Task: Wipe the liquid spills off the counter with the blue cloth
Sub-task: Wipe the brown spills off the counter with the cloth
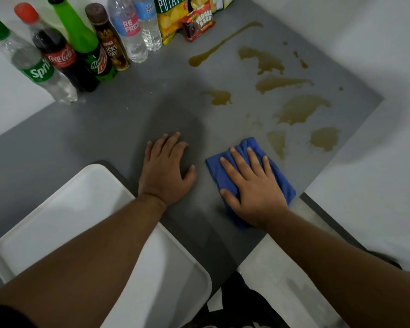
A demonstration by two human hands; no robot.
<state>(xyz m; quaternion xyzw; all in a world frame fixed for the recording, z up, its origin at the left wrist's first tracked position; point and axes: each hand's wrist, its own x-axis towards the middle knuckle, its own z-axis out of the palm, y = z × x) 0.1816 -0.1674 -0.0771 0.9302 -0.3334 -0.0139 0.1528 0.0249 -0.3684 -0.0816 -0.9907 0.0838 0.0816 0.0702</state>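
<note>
The blue cloth point(281, 178) lies bunched on the grey counter point(118, 129) near its front right edge. My right hand point(251, 183) presses flat on top of the cloth, fingers spread. My left hand point(167, 169) rests palm down on the bare counter, just left of the cloth, holding nothing. Several brown liquid spills spread over the right half of the counter: a large patch point(298, 110), a smaller one point(324, 138) close to the cloth, a pool point(219, 97) in the middle, and a long streak point(223, 42) at the back.
A row of bottles stands at the back left: Sprite point(37, 69), Coca-Cola point(59, 55), Mountain Dew point(90, 48), a brown bottle point(111, 43), two water bottles point(130, 29). Snack packs point(175, 17) sit behind the spills. A white tray point(85, 209) lies at the front left.
</note>
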